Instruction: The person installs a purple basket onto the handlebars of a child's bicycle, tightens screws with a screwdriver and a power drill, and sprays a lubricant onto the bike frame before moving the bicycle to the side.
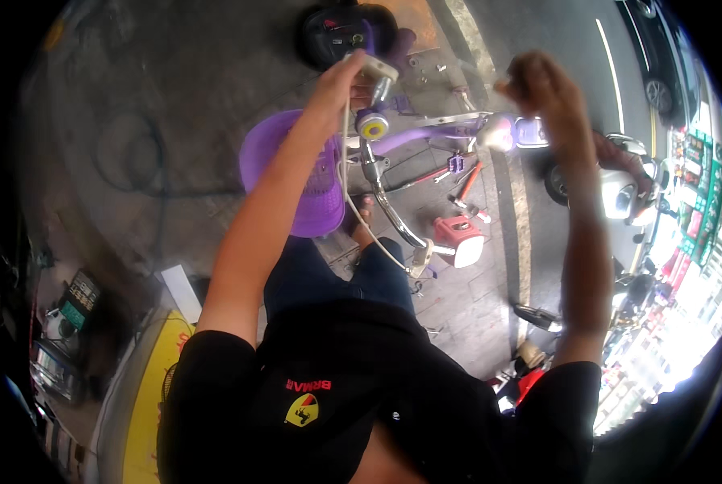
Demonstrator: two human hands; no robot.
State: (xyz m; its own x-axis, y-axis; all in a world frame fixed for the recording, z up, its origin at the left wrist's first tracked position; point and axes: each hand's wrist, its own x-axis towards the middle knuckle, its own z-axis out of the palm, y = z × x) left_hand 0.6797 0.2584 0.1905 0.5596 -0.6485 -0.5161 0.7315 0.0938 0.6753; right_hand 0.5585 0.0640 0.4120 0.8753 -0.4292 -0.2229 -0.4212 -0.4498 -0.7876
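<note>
The left hand [346, 84] is gripping the silver handlebar [371, 168] at its far end, fingers clamping around it; the right hand [540, 87] is hovering well apart, fingers blurring, closure indeterminable.

Grey paving [199, 89] meets a pale strip [517, 222]; road [558, 24] beyond; bright shopfront [671, 323] rightward.

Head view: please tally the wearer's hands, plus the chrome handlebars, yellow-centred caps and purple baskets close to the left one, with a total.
Hands: 2, the left hand and the right hand
Handlebar: 1
Cap: 1
Basket: 1
Total: 5
</note>
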